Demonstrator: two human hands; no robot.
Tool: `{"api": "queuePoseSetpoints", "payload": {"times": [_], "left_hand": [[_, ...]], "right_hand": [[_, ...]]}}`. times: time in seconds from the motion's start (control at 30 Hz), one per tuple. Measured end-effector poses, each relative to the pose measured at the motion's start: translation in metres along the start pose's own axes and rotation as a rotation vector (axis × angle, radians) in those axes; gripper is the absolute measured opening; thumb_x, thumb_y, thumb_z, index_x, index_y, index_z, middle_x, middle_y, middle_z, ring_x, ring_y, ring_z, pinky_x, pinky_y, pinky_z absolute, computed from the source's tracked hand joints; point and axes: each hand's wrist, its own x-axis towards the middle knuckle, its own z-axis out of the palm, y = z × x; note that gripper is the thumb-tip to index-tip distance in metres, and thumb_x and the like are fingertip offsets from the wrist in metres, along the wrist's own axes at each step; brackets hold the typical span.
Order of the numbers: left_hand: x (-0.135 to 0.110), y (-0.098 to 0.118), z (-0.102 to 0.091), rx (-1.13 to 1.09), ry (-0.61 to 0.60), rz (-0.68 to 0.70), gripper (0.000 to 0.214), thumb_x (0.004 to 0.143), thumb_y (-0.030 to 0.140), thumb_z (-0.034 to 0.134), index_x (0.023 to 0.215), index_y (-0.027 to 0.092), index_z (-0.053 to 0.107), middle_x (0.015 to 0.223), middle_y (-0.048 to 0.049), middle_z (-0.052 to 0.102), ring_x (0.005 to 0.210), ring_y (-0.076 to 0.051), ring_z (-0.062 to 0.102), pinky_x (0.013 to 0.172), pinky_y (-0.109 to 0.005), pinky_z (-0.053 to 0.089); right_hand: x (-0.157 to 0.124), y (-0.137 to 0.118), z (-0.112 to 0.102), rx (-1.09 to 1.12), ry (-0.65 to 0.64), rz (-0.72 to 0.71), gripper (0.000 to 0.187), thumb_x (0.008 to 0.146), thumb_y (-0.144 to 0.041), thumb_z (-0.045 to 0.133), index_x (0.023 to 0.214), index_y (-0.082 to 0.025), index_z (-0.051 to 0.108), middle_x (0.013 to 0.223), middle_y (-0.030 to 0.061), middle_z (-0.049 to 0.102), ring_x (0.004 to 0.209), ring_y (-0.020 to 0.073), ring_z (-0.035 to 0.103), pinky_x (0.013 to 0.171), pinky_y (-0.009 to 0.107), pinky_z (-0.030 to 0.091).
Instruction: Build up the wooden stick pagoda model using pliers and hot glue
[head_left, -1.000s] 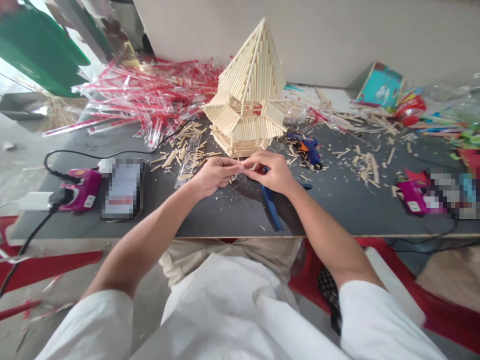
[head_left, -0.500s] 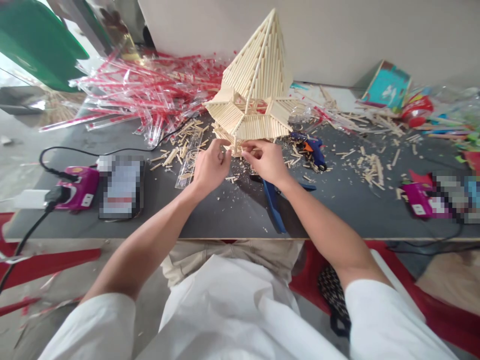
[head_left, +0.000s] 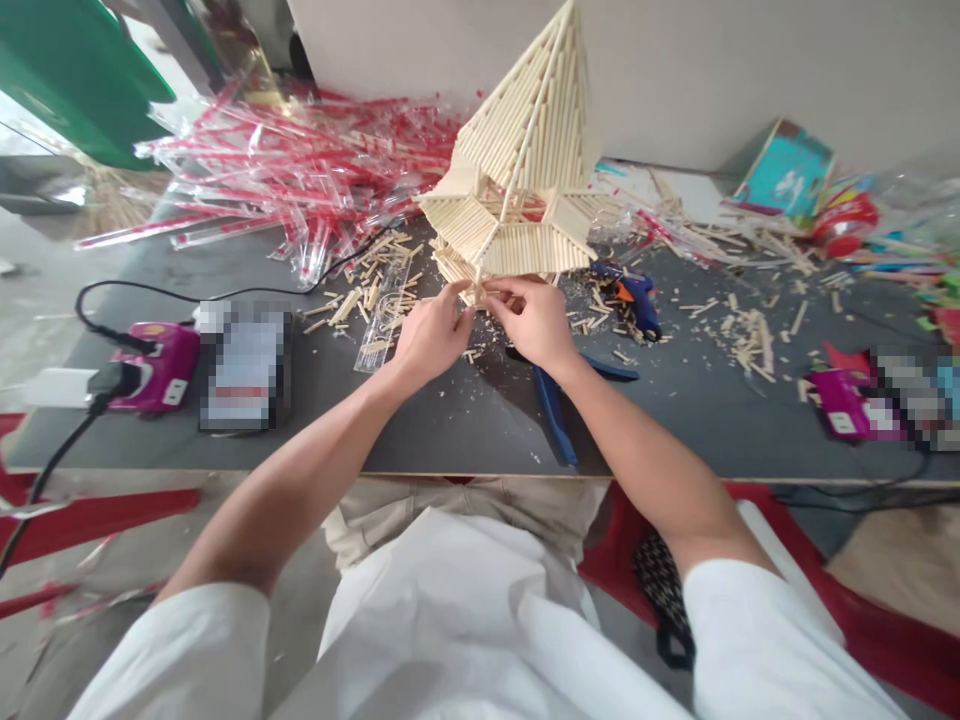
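In the head view a model tower (head_left: 517, 150) made of pale wooden sticks stands on the dark table, with a tall pointed roof and a flared lower roof. My left hand (head_left: 436, 328) is closed at the model's lower front edge, its thumb and fingers pinched on the base. Close beside it, my right hand (head_left: 534, 318) is closed too, its fingertips meeting the same front corner from the right. Whether either hand also pinches a small loose stick is hidden by the fingers. Under my right wrist lie blue-handled pliers (head_left: 553, 412).
A blue hot glue gun (head_left: 637, 300) lies right of the model. Wrapped red-and-clear packets (head_left: 300, 170) pile up at back left. A clear ruler (head_left: 382, 320), stick offcuts (head_left: 750, 335), a phone (head_left: 247, 370) and a purple power socket (head_left: 159, 370) lie about.
The view has shifted slightly, so the model sits a little further right and appears tilted more. My hands stay at its front base, fingertips a little closer together.
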Motion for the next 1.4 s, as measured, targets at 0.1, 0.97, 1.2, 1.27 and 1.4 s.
{"api": "queuePoseSetpoints", "payload": {"times": [0.1, 0.97, 1.2, 1.27, 1.4], "left_hand": [[0.000, 0.000, 0.000, 0.020, -0.006, 0.005, 0.047, 0.099, 0.027, 0.053, 0.143, 0.012, 0.059, 0.063, 0.0019, 0.057, 0.058, -0.015, 0.050, 0.062, -0.030, 0.035], [-0.001, -0.003, 0.002, 0.077, 0.006, 0.046, 0.053, 0.099, 0.031, 0.051, 0.146, 0.008, 0.061, 0.061, -0.0003, 0.059, 0.056, -0.016, 0.052, 0.059, -0.030, 0.038], [0.000, -0.004, 0.001, 0.093, 0.004, 0.053, 0.053, 0.099, 0.030, 0.050, 0.146, 0.007, 0.061, 0.061, -0.0003, 0.059, 0.056, -0.016, 0.051, 0.060, -0.031, 0.038], [0.000, -0.004, 0.002, 0.103, 0.006, 0.052, 0.053, 0.100, 0.031, 0.050, 0.146, 0.008, 0.060, 0.062, -0.0007, 0.060, 0.057, -0.016, 0.052, 0.061, -0.030, 0.039], [0.000, -0.005, 0.002, 0.109, 0.002, 0.051, 0.052, 0.099, 0.031, 0.051, 0.147, 0.010, 0.060, 0.063, -0.0006, 0.061, 0.058, -0.016, 0.053, 0.063, -0.029, 0.041]], "right_hand": [[-0.001, 0.000, 0.001, 0.004, 0.003, 0.007, 0.019, 0.092, -0.024, 0.076, 0.109, -0.023, 0.082, 0.102, 0.0069, 0.078, 0.082, 0.0206, 0.071, 0.085, 0.039, 0.058], [-0.005, -0.003, 0.003, -0.047, 0.037, 0.000, 0.015, 0.096, -0.026, 0.070, 0.108, -0.022, 0.078, 0.103, 0.0064, 0.074, 0.076, 0.0172, 0.068, 0.076, 0.036, 0.059], [-0.011, -0.001, 0.006, -0.174, 0.075, -0.122, 0.023, 0.103, -0.022, 0.059, 0.116, -0.025, 0.079, 0.104, 0.0070, 0.068, 0.094, 0.0209, 0.069, 0.087, 0.038, 0.059], [-0.011, 0.000, 0.007, -0.203, 0.077, -0.127, 0.023, 0.103, -0.021, 0.059, 0.114, -0.024, 0.079, 0.101, 0.0065, 0.067, 0.094, 0.0207, 0.069, 0.088, 0.038, 0.058], [-0.009, 0.000, 0.006, -0.206, 0.062, -0.099, 0.022, 0.103, -0.022, 0.058, 0.111, -0.023, 0.078, 0.102, 0.0064, 0.067, 0.095, 0.0213, 0.067, 0.089, 0.039, 0.057]]}}
